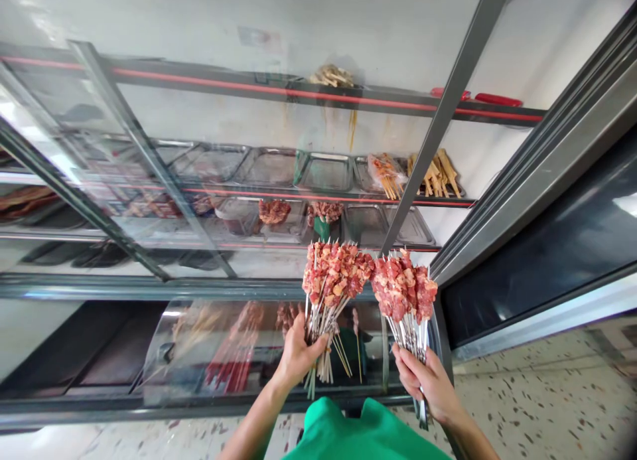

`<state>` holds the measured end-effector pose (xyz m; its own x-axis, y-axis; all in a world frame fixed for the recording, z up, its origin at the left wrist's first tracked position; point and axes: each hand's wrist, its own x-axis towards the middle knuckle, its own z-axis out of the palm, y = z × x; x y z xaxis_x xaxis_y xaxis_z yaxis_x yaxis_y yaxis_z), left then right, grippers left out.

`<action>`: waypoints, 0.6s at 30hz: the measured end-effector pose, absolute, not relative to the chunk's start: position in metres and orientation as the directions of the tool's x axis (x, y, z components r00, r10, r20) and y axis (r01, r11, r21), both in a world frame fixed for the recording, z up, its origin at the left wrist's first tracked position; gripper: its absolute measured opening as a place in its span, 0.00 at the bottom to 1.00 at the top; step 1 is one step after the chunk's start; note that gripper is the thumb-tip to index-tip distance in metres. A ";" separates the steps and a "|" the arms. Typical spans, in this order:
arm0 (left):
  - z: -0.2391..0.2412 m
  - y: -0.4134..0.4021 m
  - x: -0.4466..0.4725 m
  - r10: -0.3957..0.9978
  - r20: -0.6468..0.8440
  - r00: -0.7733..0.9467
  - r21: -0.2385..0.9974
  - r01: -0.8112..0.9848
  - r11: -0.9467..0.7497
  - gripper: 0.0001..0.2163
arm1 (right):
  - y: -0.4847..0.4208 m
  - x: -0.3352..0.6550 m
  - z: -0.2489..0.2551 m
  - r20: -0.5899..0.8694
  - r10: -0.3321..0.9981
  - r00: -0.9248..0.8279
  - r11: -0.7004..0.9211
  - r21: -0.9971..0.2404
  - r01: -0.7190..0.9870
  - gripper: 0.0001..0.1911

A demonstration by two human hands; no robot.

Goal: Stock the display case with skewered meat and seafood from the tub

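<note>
My left hand (297,355) is closed round the sticks of a bunch of raw meat skewers (334,275), held upright in front of an open display fridge. My right hand (428,379) grips a second bunch of raw meat skewers (404,289) on flat metal sticks, just right of the first. Both bunches fan out at the top and nearly touch. Part of my green clothing (348,433) shows at the bottom edge.
The fridge shelves hold several steel trays (326,173), some empty, some with meat (273,212) or packed skewers (387,174) and wooden sticks (440,171). A slanted metal door frame (448,108) crosses the opening. More skewers lie under a curved cover (229,354). Speckled floor (547,393) lies at right.
</note>
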<state>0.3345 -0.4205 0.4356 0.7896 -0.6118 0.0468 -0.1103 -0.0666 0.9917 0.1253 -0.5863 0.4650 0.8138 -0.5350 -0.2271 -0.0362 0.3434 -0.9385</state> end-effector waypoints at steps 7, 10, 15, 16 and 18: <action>0.433 -0.420 0.335 -0.614 0.110 0.782 0.973 -0.212 -0.095 0.15 | -0.585 0.123 0.467 -0.216 -0.540 0.814 0.343 -0.939 -0.022 0.21; 0.434 -0.419 0.337 -0.599 0.157 0.785 0.945 -0.295 -0.139 0.14 | -0.583 0.122 0.468 -0.212 -0.536 0.817 0.354 -0.935 -0.010 0.21; 0.440 -0.419 0.338 -0.582 0.172 0.795 0.927 -0.330 -0.177 0.14 | -0.581 0.120 0.471 -0.212 -0.549 0.809 0.356 -0.934 -0.003 0.20; 0.440 -0.419 0.338 -0.583 0.160 0.797 0.930 -0.319 -0.180 0.14 | -0.581 0.120 0.471 -0.211 -0.549 0.809 0.355 -0.935 -0.003 0.20; 0.439 -0.420 0.339 -0.586 0.148 0.797 0.932 -0.310 -0.186 0.14 | -0.582 0.119 0.471 -0.212 -0.547 0.809 0.356 -0.935 -0.005 0.20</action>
<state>0.3386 -0.4197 0.4388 0.7966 -0.5861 0.1481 -0.3102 -0.1860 0.9323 0.1194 -0.5820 0.4711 0.8094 -0.5475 -0.2123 -0.0046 0.3556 -0.9346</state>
